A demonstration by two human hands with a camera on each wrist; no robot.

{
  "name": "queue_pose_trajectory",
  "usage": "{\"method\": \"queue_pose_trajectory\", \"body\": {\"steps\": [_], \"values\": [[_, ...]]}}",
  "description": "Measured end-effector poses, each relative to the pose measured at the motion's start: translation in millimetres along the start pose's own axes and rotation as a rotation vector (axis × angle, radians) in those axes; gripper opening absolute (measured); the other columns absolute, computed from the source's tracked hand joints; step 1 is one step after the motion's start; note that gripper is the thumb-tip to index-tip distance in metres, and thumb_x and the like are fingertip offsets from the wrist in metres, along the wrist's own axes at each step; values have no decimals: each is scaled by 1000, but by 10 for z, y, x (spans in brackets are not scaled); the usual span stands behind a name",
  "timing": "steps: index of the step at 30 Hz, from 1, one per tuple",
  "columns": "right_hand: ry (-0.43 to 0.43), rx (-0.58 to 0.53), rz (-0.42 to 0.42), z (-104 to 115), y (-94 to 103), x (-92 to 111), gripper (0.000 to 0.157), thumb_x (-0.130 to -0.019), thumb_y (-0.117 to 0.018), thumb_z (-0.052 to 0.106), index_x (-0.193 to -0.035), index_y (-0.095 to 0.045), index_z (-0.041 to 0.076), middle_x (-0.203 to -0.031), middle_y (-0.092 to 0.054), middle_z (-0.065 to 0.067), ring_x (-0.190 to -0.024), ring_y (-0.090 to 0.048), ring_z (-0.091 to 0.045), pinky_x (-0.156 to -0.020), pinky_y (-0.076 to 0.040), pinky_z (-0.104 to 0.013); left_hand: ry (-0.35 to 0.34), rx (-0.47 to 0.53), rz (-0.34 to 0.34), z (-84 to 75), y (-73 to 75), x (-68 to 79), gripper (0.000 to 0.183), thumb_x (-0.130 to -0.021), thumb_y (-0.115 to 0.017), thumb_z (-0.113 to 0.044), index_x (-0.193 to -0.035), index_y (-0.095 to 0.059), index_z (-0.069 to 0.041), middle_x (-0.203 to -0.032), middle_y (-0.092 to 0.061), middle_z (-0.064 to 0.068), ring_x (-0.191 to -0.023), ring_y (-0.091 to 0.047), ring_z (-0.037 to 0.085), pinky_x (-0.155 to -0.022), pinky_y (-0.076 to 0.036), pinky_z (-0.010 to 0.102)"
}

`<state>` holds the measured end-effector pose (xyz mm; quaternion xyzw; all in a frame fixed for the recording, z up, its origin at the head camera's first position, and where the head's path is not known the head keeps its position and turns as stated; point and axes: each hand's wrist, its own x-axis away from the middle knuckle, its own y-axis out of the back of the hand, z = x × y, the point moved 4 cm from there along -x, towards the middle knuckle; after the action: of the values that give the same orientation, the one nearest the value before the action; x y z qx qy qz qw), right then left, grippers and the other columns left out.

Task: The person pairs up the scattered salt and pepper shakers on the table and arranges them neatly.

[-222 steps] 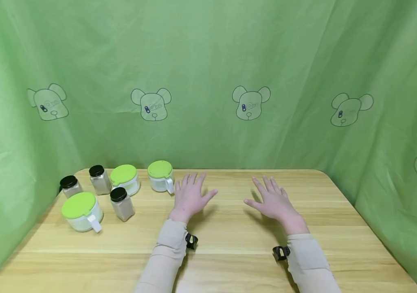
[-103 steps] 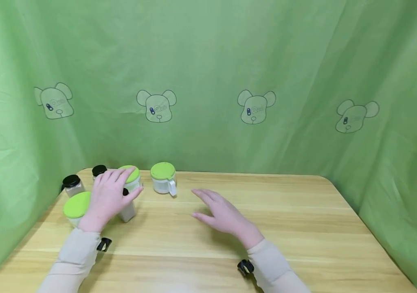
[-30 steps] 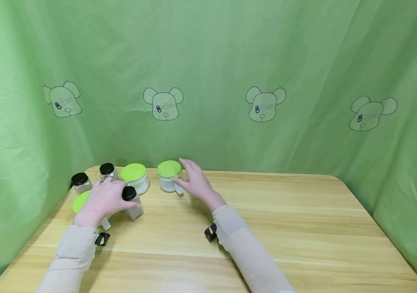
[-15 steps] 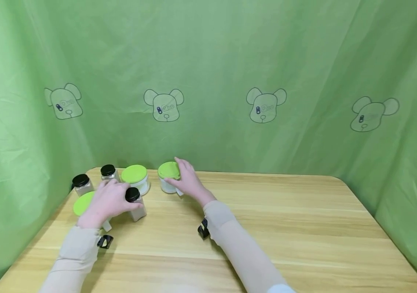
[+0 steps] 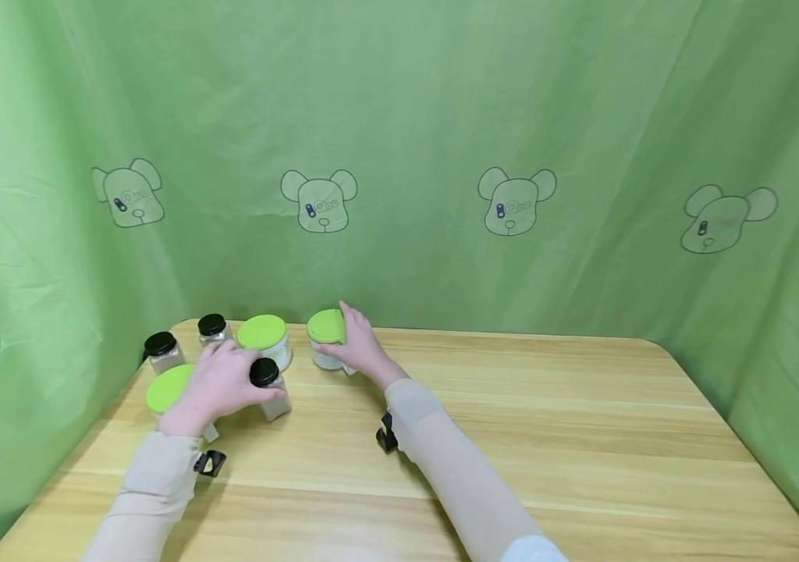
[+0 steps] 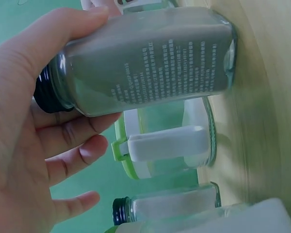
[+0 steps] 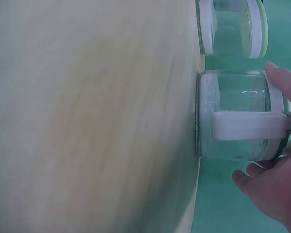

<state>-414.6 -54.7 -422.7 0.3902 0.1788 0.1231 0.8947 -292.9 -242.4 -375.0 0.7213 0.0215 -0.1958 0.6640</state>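
Observation:
My left hand holds a clear spice jar of greyish powder just below its black cap. In the left wrist view the thumb lies along one side of this spice jar and the fingers along the other; whether its base touches the table, I cannot tell. My right hand grips a clear seasoning jar around its green lid, thumb in front, fingers on the far right side. In the right wrist view that seasoning jar stands on the table, white handle towards the camera.
Another green-lidded jar stands between the hands at the back. A third green-lidded jar is partly behind the left hand. Two black-capped jars stand at the back left. The wooden table meets a green curtain.
My left hand reached from mid-table to the spice jar, which has lately shifted slightly right. My right hand crossed leftwards and closed on the green-lidded seasoning jar. The view has turned slightly.

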Motion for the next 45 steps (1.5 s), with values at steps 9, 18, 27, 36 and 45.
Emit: {"method": "queue_pose_trajectory", "body": {"steps": [9,18,27,36,45], "values": [[-38,-61,-4,-22,-21,-25,108,-63,-78,42,-143,-14,7,-143,-27,-15,-130,-32,-30,-104,-31,-45,-34,43,-65,-76,18,-9,62,-58,-68,-66,-93,-64,-14,-90,-67,0,-91,-51,23,-92,-31,48],[-50,-52,-49,-55,-15,-46,103,-61,-79,41,-139,-23,5,-136,-35,-16,-123,-40,-29,-103,-33,-41,-64,68,-108,-166,64,-32,60,-58,-69,-64,-92,-64,-14,-89,-66,-1,-91,-50,21,-90,-32,45],[-101,-35,-93,-62,38,49,99,-60,-81,38,-137,-28,4,-134,-39,-16,-120,-43,-29,-102,-35,-41,-76,82,-125,-207,71,-12,54,-59,-69,-62,-88,-63,-16,-85,-65,-3,-89,-49,18,-87,-33,43],[-145,-51,-114,-46,152,172,100,-59,-81,37,-137,-28,5,-132,-40,-14,-119,-44,-29,-100,-37,-43,-80,81,-113,-222,49,5,56,-60,-69,-62,-91,-63,-16,-86,-65,-4,-88,-48,17,-87,-33,43],[-142,-50,-150,-16,300,295,99,-58,-81,37,-136,-29,5,-130,-41,-15,-116,-45,-29,-99,-38,-43,-75,80,-111,-250,41,4,57,-60,-68,-62,-94,-62,-17,-90,-66,-2,-88,-48,18,-83,-32,40]]}}
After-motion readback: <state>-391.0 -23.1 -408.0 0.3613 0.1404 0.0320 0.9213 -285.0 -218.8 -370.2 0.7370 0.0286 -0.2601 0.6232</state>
